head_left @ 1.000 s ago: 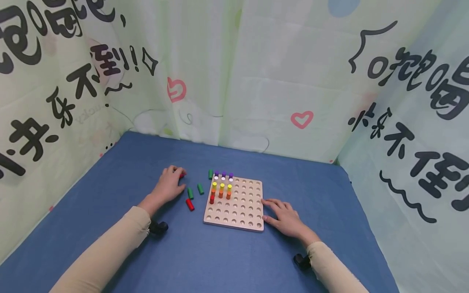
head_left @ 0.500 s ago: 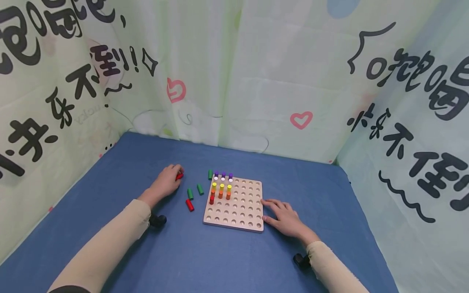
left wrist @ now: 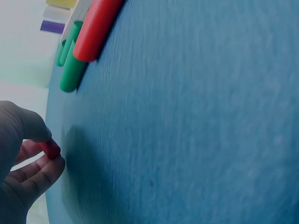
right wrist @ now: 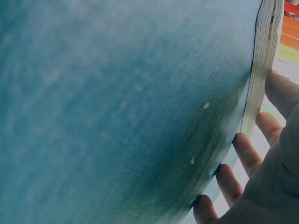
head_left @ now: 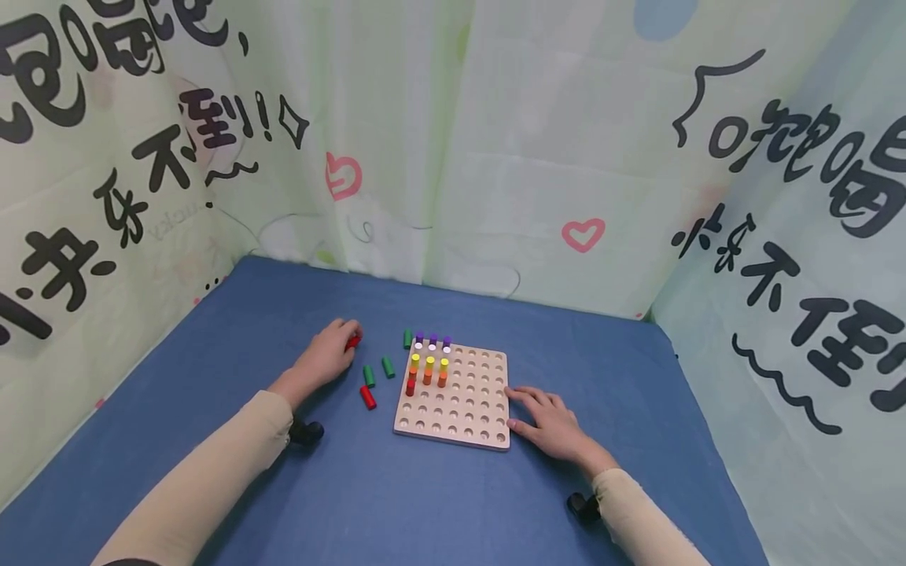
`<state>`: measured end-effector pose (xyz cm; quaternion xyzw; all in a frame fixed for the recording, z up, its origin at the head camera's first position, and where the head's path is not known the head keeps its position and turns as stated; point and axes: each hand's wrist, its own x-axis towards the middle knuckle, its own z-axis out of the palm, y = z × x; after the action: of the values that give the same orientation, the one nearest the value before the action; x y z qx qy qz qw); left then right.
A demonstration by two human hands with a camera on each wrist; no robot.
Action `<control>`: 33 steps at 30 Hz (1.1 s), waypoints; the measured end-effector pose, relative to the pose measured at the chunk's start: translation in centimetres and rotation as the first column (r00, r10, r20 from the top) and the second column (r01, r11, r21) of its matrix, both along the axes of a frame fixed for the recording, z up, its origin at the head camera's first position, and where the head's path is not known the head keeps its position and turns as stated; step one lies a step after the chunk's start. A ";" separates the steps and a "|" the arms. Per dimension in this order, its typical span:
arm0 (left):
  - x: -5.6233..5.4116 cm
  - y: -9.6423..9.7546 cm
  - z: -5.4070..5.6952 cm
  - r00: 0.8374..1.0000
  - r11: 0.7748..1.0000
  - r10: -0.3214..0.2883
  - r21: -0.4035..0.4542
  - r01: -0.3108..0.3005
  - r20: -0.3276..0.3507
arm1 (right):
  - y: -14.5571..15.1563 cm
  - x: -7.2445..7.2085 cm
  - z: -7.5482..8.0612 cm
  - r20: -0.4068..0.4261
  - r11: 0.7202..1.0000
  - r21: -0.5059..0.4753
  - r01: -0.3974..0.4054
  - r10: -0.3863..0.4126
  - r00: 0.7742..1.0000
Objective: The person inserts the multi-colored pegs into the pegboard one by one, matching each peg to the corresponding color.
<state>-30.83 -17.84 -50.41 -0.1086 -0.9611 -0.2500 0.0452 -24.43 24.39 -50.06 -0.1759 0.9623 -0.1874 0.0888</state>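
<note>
My left hand (head_left: 325,356) is just above the blue cloth, left of the pegboard, pinching a red peg (left wrist: 51,148) between thumb and fingers. Most of that peg is hidden by the fingers in the head view. On the wooden pegboard (head_left: 453,441), the left columns bear purple, white, yellow and orange pegs, plus one standing red peg (head_left: 410,388) at the front left. With fingers spread, my right hand (head_left: 548,424) touches the board's right edge; the right wrist view shows thumb and finger against the board's side (right wrist: 262,60).
Between the left hand and the board lie a loose red peg (head_left: 368,398) and two green pegs (head_left: 369,376). Another green peg (head_left: 407,339) is by the board's far left corner. Printed curtains (head_left: 495,196) enclose the back and sides of the table (head_left: 340,503).
The left hand first drew slightly left with the red peg showing in its fingers, then shifted a little back right. The right hand and board stay in place.
</note>
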 end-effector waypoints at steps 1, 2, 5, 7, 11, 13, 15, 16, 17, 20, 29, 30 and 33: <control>0.1 0.1 0.1 1.000 1.000 -0.004 0.004 0.004 -0.004 | 0.0 0.0 0.0 -0.001 1.000 -0.004 0.000 0.000 1.000; 0.1 0.3 0.1 1.000 1.000 -0.007 0.004 0.007 -0.009 | 0.0 0.0 0.0 0.001 1.000 -0.007 0.001 -0.001 1.000; 0.2 0.7 0.2 1.000 1.000 -0.016 0.007 0.016 -0.020 | -0.1 0.1 0.0 -0.004 1.000 -0.017 0.001 -0.001 1.000; 0.3 0.9 0.3 1.000 1.000 -0.018 0.013 0.019 -0.025 | -0.2 0.1 0.0 -0.008 1.000 -0.025 0.002 -0.002 1.000; 0.4 1.5 0.6 0.999 1.000 -0.018 0.023 0.019 -0.027 | -0.2 0.2 -0.1 -0.024 1.000 -0.028 -0.004 0.003 1.000; 0.5 1.8 0.8 0.999 0.999 -0.020 0.026 0.020 -0.025 | -0.2 0.2 -0.2 -0.025 1.000 -0.027 -0.004 0.003 1.000; 0.6 2.2 1.0 0.999 0.999 -0.027 0.026 0.027 -0.021 | -0.2 0.2 -0.1 -0.016 1.000 -0.027 0.000 0.000 1.000; 0.7 2.4 1.2 0.999 0.999 -0.030 0.026 0.031 -0.019 | -0.2 0.1 0.0 -0.008 1.000 -0.025 0.003 -0.003 1.000; 0.8 2.6 1.3 0.999 0.999 -0.032 0.027 0.033 -0.016 | -0.2 0.1 0.1 -0.004 1.000 -0.022 0.004 -0.004 1.000; 1.2 3.1 1.6 0.999 0.999 -0.037 0.034 0.037 -0.004 | -0.2 0.0 0.2 0.016 1.000 -0.009 0.010 -0.010 1.000; 2.1 4.8 2.1 0.999 0.995 -0.045 0.090 0.046 -0.015 | -0.1 -0.1 0.1 0.018 1.000 0.011 0.015 -0.015 1.000; 2.2 5.0 2.2 0.999 0.994 -0.047 0.096 0.049 -0.019 | -0.1 -0.2 0.0 0.017 1.000 0.013 0.016 -0.016 1.000; 2.4 5.5 2.4 0.997 0.993 -0.063 0.097 0.067 -0.038 | -0.1 -0.2 0.0 0.016 1.000 0.012 0.017 -0.017 1.000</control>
<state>-28.41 -12.35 -47.97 -0.1418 -0.9427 -0.2961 0.0592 -24.60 24.34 -50.02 -0.1657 0.9641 -0.1841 0.0961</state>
